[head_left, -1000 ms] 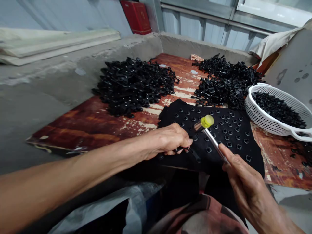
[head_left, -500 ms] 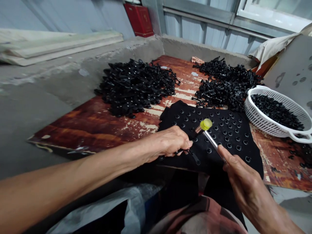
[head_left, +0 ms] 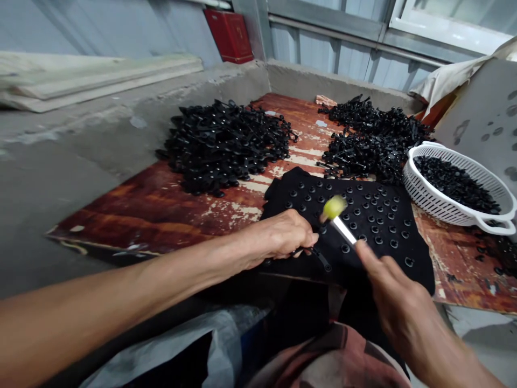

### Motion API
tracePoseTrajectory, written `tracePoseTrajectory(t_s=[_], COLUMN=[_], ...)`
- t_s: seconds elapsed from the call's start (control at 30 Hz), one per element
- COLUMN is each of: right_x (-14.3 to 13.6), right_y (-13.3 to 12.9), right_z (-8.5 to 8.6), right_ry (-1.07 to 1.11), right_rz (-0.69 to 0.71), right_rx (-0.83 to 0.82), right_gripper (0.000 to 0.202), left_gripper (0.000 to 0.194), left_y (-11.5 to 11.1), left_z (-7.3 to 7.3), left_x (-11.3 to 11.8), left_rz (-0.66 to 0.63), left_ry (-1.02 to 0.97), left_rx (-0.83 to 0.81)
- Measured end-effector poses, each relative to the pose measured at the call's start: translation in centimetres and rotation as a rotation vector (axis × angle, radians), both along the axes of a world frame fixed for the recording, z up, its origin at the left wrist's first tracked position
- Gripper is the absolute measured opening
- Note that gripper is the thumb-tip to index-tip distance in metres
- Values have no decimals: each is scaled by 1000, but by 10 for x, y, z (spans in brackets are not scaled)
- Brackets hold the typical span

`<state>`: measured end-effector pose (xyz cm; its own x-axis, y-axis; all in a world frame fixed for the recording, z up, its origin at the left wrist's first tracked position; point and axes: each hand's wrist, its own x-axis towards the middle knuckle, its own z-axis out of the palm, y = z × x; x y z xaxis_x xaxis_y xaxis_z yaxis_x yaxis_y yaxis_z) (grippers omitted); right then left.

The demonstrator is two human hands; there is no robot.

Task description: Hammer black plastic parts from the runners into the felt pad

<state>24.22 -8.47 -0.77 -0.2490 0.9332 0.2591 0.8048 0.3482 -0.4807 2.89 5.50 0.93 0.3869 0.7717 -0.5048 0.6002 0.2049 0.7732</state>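
Observation:
A black cloth (head_left: pixel 283 186) lies on the near part of the board, with several small round black pieces standing in rows on it. My left hand (head_left: pixel 293 234) is closed on a black strip-like part (head_left: pixel 323 261), whose ringed end sticks out to the right over the cloth's near edge. In my right hand (head_left: pixel 398 285) is a small hammer (head_left: pixel 343 230) with a metal handle. Its yellow-green head, blurred by motion, hangs over the cloth just right of and above my left fingers.
A red-brown wooden board (head_left: pixel 133 210) bears a large heap of black parts (head_left: pixel 226 145) at left and another heap (head_left: pixel 375 140) at back right. At the right stands a white basket (head_left: pixel 440 202) of small black pieces. A grey ledge (head_left: pixel 121 121) runs behind; a red box (head_left: pixel 231 37) stands there.
The hammer and my right hand have shifted slightly left, and the hammer's head is now blurred. My left hand stays in place with the black part.

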Motion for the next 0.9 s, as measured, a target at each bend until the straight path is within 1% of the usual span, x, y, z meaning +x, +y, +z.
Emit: tracePoseTrajectory(t_s=[0.07, 0.13, 0.2, 0.23, 0.27, 0.37, 0.43, 0.47, 0.53, 0.57, 0.6, 0.67, 0.73, 0.8, 0.83, 0.9], right_x=[-1, -2, -3, -4, -5, -9, -15, -18, -26, -30, -33, -39, -41, -40, -39, -34], right_y=[1, 1, -4, -7, -10, -15, -12, -10, -2, 2, 6, 14, 19, 22, 23, 22], right_z=[1, 3, 3, 2, 1, -5, -9, -10, -10, -10, -9, -7, -5, -5, -5, -7], right_ry=[15, 112, 272, 361, 452, 763, 938, 998, 1057, 1074, 1092, 1135, 1160, 1141, 1120, 1092], right_rz=[7, -8, -88, -144, -201, -307, -331, -331, -311, -294, -277, -254, -239, -217, -207, -202], right_rx=[-23, 18, 55, 38, -21, -318, -462, -488, -484, -476, -475, -483, -495, -482, -470, -440], right_gripper=[70, 67, 61, 56, 49, 35, 32, 31, 30, 30, 30, 29, 29, 26, 25, 24], left_gripper=[30, 32, 36, 38, 40, 45, 46, 46, 45, 43, 41, 37, 33, 33, 33, 34], left_y=[0, -1, -2, -3, -5, -16, -27, -33, -47, -53, -59, -68, -71, -70, -68, -64], left_z=[0, 3, 8, 11, 13, 17, 15, 13, 10, 8, 7, 6, 5, 3, 1, -1], left_x=[1, 1, -1, -3, -4, -7, -5, -3, 3, 6, 10, 15, 18, 20, 20, 20], left_rz=[-11, -24, 18, 50, 87, 160, 188, 197, 208, 209, 210, 210, 225, 257, 275, 317], left_ry=[24, 4, -20, -41, -72, -212, -267, -282, -305, -326, -356, -441, -533, -591, -600, -589], left_rx=[10, 4, -28, -62, -107, -219, -198, -161, -103, -100, -118, -220, -360, -450, -459, -420])
